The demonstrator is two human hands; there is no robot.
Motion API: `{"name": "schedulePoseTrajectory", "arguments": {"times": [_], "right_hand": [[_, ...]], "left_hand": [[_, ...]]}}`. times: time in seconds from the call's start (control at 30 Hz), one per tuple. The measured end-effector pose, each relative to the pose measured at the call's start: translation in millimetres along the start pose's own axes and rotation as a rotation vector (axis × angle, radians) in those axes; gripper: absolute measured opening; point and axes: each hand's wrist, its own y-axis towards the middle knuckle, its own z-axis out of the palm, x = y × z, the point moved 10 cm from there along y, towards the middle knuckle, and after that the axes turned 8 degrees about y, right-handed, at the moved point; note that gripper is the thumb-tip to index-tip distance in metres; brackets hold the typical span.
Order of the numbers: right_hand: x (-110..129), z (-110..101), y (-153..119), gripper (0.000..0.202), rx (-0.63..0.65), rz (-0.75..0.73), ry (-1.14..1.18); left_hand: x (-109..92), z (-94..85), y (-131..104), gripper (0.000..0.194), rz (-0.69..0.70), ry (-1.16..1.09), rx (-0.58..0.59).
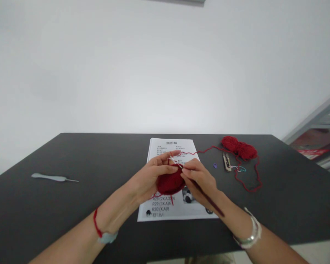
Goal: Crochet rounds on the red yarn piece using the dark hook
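A round piece of dark red crochet work (170,182) is pinched between the thumb and fingers of my left hand (156,170). Red yarn (192,152) runs over the raised left index finger and off to the right. My right hand (200,178) grips a crochet hook (207,198) with a dark red handle, which slants down to the right under the palm. Its tip meets the upper right edge of the crochet work, where the fingers partly hide it. A loose red tail hangs below the piece.
Under my hands lies a printed pattern sheet (165,214) on the black table (112,146). A grey-handled hook (51,178) rests at the left. To the right are a red yarn skein (239,147), a metal clipper-like tool (227,162), a teal loop (241,169) and a small purple marker (215,165).
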Motion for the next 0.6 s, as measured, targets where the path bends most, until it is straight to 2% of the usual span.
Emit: {"name": "schedulePoseTrajectory", "arguments": {"times": [0.1,0.17,0.37,0.6], "right_hand": [[-35.7,-8.4,-0.5,0.014,-0.118,0.364,0.390],[-46.2,-9.0,-3.1,0.010,-0.166,0.485,0.557],[-47.9,-15.6,0.2,0.008,-0.151,0.550,0.648],[-43.9,-16.6,6.3,0.009,-0.047,0.553,0.743]], "left_hand": [[-9.8,-4.3,1.5,0.050,0.033,0.011,0.010],[-17.7,-7.2,2.0,0.048,0.070,0.033,0.025],[-23.8,-10.3,1.3,0.049,0.070,0.139,0.123],[-18.6,1.8,-5.8,0.044,-0.027,0.187,0.288]]}}
